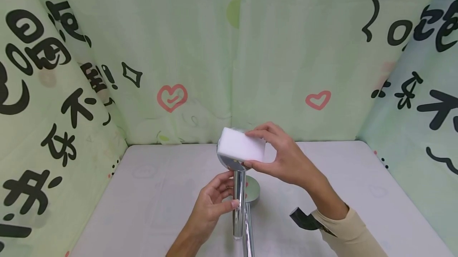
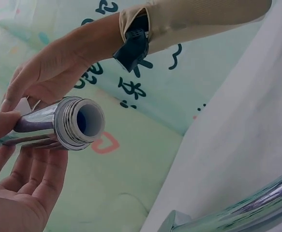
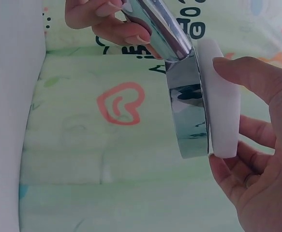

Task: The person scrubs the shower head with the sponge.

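My left hand point(image 1: 211, 203) holds a chrome hand shower head point(image 1: 239, 209) upright by its handle, thumb in front and fingers behind. The threaded open end of the handle point(image 2: 82, 123) points at the camera in the left wrist view. With thumb and fingers, my right hand point(image 1: 288, 157) pinches a white sponge block point(image 1: 240, 145). This sponge lies against the flat round face of the shower head and hides most of it. Seen from the side in the right wrist view, the chrome head point(image 3: 186, 111) stands right beside the sponge.
A second chrome hand shower head point(image 1: 252, 190) lies on the white tabletop point(image 1: 171, 201), partly behind the held one. Pale green printed curtains point(image 1: 200, 50) with black lettering and red hearts enclose the table at the back and both sides.
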The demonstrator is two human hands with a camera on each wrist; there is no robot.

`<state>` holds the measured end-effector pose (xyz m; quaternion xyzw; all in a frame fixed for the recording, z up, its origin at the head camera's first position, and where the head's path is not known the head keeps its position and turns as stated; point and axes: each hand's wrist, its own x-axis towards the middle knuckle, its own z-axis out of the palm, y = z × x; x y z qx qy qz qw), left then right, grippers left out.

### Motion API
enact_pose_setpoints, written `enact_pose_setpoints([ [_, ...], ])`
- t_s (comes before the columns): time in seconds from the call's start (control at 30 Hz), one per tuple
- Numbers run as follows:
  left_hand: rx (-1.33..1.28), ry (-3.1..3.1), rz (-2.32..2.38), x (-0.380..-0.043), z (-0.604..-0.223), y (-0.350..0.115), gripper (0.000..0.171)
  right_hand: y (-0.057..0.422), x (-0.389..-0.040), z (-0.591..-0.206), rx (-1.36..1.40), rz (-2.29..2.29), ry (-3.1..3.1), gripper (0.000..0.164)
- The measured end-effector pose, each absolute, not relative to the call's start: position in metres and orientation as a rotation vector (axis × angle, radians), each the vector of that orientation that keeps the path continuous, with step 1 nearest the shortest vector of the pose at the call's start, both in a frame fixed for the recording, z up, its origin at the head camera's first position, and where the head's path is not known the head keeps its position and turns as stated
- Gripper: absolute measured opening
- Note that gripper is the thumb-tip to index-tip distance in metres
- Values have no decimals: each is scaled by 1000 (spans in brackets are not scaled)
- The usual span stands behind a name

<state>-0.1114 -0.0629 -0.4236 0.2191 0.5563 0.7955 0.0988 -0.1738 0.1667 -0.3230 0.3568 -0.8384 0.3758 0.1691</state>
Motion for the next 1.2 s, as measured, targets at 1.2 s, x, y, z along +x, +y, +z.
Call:
enact_pose_setpoints([
  [1.2,621,1623,2385,-113,-419,-67,60,172,-168,-334,915,1024,-2393,64],
])
